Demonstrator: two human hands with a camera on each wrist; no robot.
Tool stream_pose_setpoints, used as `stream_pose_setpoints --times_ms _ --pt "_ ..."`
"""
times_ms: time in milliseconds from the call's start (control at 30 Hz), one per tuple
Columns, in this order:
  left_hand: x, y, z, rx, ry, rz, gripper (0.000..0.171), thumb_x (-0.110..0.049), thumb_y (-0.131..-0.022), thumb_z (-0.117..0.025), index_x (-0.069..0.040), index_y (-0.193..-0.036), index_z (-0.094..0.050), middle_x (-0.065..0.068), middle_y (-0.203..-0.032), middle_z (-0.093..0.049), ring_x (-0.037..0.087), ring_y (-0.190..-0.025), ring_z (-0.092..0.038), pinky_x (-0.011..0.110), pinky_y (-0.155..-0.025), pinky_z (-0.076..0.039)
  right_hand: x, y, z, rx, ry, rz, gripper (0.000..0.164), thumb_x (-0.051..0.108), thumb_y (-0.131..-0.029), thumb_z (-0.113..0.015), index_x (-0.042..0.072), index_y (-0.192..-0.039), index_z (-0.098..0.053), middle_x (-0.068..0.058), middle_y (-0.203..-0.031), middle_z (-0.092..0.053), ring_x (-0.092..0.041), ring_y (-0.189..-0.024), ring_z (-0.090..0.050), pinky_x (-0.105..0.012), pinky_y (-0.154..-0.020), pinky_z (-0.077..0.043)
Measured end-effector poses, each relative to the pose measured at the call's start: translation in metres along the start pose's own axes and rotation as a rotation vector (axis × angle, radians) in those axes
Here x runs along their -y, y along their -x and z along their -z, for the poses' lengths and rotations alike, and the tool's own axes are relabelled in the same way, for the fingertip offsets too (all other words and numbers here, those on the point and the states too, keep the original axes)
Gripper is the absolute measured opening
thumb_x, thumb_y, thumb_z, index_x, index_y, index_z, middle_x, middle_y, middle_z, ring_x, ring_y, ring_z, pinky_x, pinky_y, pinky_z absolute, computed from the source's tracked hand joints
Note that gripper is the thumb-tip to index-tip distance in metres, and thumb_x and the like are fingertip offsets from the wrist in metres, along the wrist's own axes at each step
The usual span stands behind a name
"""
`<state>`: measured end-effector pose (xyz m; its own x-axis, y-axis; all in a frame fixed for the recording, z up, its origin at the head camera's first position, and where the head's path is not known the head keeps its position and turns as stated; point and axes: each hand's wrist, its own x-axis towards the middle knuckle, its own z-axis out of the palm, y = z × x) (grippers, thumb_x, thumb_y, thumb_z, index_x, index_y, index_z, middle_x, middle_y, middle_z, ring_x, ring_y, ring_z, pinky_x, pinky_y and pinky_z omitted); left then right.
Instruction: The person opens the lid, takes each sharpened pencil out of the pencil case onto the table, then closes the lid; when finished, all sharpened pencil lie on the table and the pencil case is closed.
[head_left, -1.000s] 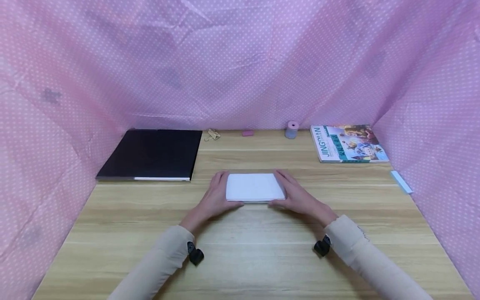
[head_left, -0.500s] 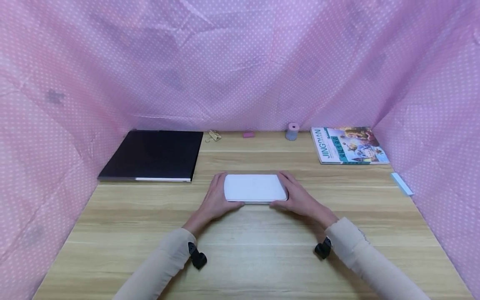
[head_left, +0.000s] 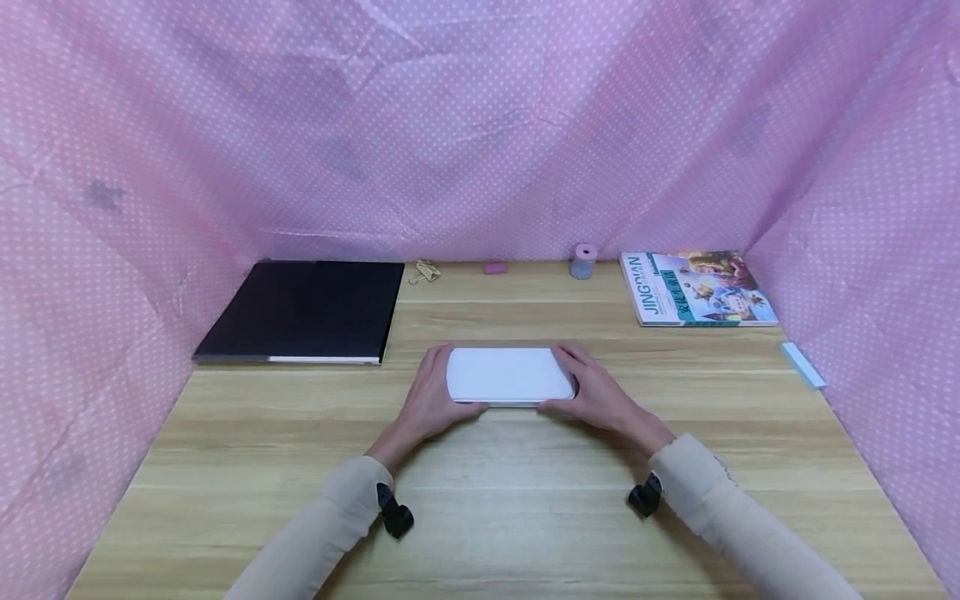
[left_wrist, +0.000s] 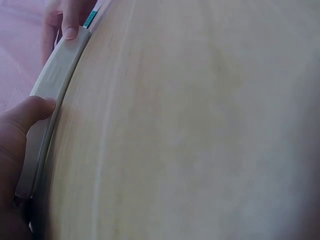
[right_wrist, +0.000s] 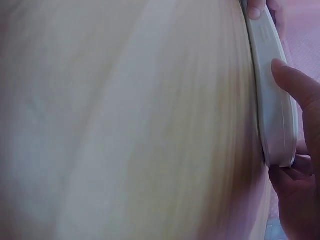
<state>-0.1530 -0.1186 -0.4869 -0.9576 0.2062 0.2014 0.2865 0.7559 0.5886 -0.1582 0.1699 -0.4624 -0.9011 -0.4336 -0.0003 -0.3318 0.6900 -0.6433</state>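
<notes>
A flat white plastic case [head_left: 510, 375] with rounded corners lies near the middle of the wooden table. My left hand [head_left: 431, 387] grips its left end, the thumb along the near side. At the opposite end my right hand [head_left: 588, 390] holds on in the same way, fingers around the far corner. Both wrist views show the narrow side of the case [left_wrist: 55, 75], with a thin seam along it and thumbs pressed on that side [right_wrist: 267, 55]. The underside is hidden, and I cannot tell whether it touches the table.
A black folder [head_left: 303, 308] lies at the back left. Along the back edge are gold binder clips [head_left: 425, 271], a pink eraser-like block [head_left: 496, 268] and a pink-and-blue cylinder [head_left: 583, 261]. A magazine [head_left: 699, 288] and a pale blue strip [head_left: 803, 365] lie right. Pink dotted cloth [head_left: 480, 133] encloses the table.
Both hands stay on the case in nearly the same place. Its white top shows slightly wider between them than a second ago. My left wrist has shifted a little right and nearer.
</notes>
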Motion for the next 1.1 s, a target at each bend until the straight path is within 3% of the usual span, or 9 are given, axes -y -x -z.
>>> stream_pose_setpoints --times_ms 533,733,1100 --pt "0.001 -0.001 0.002 0.011 0.007 0.009 0.105 -0.055 -0.055 -0.080 -0.008 -0.137 -0.036 0.008 -0.129 -0.039 0.021 -0.117 -0.039 0.037 -0.100 -0.034 0.001 0.000 0.004 -0.024 0.032 0.061 0.091 0.061 -0.074 -0.063 0.009 -0.143 -0.033 -0.010 -0.148 -0.028 -0.027 -0.133 -0.028 -0.046 -0.104 -0.030" --pt "0.003 -0.001 0.003 0.023 0.017 0.007 0.109 -0.058 -0.054 -0.080 -0.009 -0.140 -0.033 0.009 -0.130 -0.038 0.022 -0.118 -0.039 0.039 -0.101 -0.034 -0.002 -0.001 0.008 -0.009 0.036 0.045 0.090 0.063 -0.075 -0.060 0.013 -0.144 -0.033 -0.009 -0.148 -0.028 -0.028 -0.133 -0.029 -0.047 -0.104 -0.030" --pt "0.019 -0.003 0.017 0.229 0.204 -0.005 0.100 -0.037 -0.067 -0.081 -0.013 -0.144 -0.022 0.006 -0.136 -0.028 0.020 -0.122 -0.032 0.043 -0.104 -0.028 -0.010 0.000 0.016 0.052 -0.051 0.019 0.080 0.061 -0.079 -0.058 0.019 -0.143 -0.035 -0.003 -0.148 -0.030 -0.025 -0.133 -0.029 -0.047 -0.105 -0.029"
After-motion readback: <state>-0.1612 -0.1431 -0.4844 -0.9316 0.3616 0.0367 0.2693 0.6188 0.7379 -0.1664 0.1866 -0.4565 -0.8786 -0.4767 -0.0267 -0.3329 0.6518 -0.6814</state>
